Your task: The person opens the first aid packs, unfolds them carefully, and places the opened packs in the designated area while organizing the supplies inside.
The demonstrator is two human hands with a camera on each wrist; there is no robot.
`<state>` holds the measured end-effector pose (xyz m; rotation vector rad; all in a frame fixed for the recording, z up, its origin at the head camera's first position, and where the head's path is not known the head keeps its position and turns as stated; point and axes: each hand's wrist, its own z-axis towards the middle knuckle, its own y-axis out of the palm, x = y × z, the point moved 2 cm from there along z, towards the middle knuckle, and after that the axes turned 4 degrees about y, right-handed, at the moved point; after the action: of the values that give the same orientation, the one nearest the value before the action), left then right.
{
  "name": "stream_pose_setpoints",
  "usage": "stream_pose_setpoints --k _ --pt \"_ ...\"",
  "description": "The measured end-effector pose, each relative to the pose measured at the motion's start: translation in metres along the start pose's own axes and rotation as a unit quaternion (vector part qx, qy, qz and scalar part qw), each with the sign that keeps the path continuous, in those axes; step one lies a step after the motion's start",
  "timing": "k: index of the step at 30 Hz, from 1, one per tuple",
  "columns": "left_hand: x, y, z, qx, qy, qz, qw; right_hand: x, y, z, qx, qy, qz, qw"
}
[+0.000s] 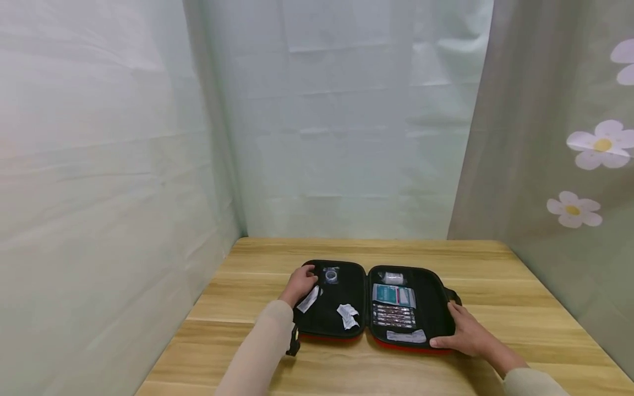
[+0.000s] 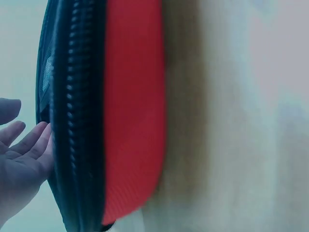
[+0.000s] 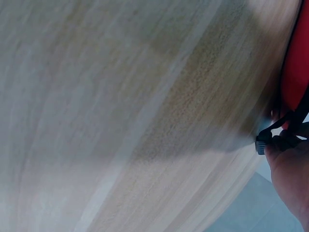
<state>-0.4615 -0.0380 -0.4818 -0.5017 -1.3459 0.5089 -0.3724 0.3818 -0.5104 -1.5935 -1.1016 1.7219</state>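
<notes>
A black-lined first-aid case [image 1: 342, 330] with a red shell lies unfolded on the table. At the far left corner my left hand [image 1: 300, 283] rests on the rim, its fingers reaching over the edge; the left wrist view shows those fingers loosely bent beside the zipper edge [image 2: 79, 111]. My right hand [image 1: 468, 333] grips the right half at its near corner, thumb on the rim and fingers by the black handle [image 1: 453, 297]. In the left half lie a bagged tape roll [image 1: 331, 275], a white packet [image 1: 309, 300] and a crumpled white wrapper [image 1: 348, 316].
The right half holds a bagged white roll [image 1: 394, 278], a teal packet [image 1: 393, 295], several dark striped sachets [image 1: 393, 316] and a long clear packet [image 1: 406, 336]. A black buckle [image 1: 293, 342] hangs off the left side. Curtains [image 1: 346, 121] surround the wooden table [image 1: 218, 341].
</notes>
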Motion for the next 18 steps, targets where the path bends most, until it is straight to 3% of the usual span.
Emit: stream_pose_setpoints --k 6,18 --pt "-0.002 -0.003 -0.013 0.0 0.004 0.005 1.0 0.002 0.002 -0.002 -0.006 0.0 0.011 1.0" --pt "-0.006 0.003 -0.034 0.052 0.024 -0.025 0.9981 0.004 0.003 -0.001 0.0 -0.008 0.012 1.0"
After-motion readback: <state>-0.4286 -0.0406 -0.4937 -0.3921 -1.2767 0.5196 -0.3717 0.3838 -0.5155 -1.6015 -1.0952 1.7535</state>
